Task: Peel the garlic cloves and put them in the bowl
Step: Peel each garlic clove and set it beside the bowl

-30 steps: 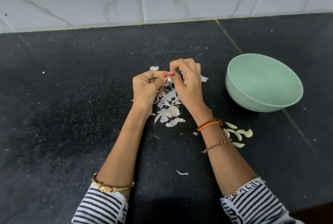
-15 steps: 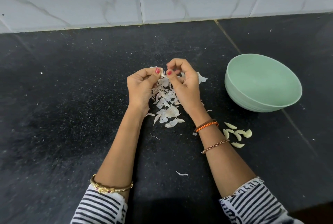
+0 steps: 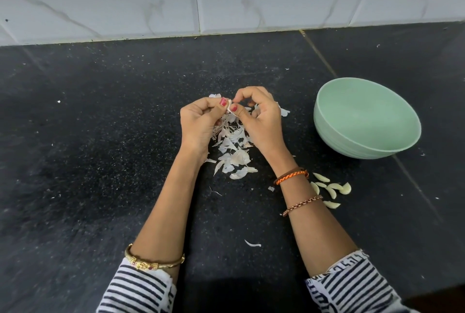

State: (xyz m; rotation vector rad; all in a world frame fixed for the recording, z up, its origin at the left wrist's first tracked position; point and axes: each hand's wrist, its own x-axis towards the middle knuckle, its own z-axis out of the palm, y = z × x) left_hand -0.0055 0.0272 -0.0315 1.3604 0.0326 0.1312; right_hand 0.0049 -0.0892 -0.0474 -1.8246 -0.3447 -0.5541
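Right now both hands meet above the middle of the black speckled stone tabletop point(image 3: 100, 136), working on one small pale garlic clove point(image 3: 229, 109). The left hand point(image 3: 201, 124) has its fingers curled in, thumb and forefinger pinching the clove. The right hand point(image 3: 261, 119) is curled too, its thumb and forefinger nipping at the clove's near end, where a thin thread of skin hangs down.

The clove is small and mostly hidden by the fingertips, so how much skin remains on it cannot be told. Judging from that, the likeliest slip is the clove squirting out of the pinch as the skin gives way; it would land in the heap of papery white peelings point(image 3: 234, 151) lying directly beneath the hands, where a pale clove is hard to pick out. A torn skin could also leave a sliver stuck on.

Another risk lies with the wrists. A cluster of peeled, cream-coloured, crescent-shaped cloves point(image 3: 329, 189) sits on the tabletop just beside the right forearm, and a careless sweep could scatter them. None are in the pale green round bowl point(image 3: 334, 126), which stands to the right of the hands and looks empty, so that step is not yet done. A stray curl of skin point(image 3: 253, 244) lies nearer the person, between the striped sleeves.
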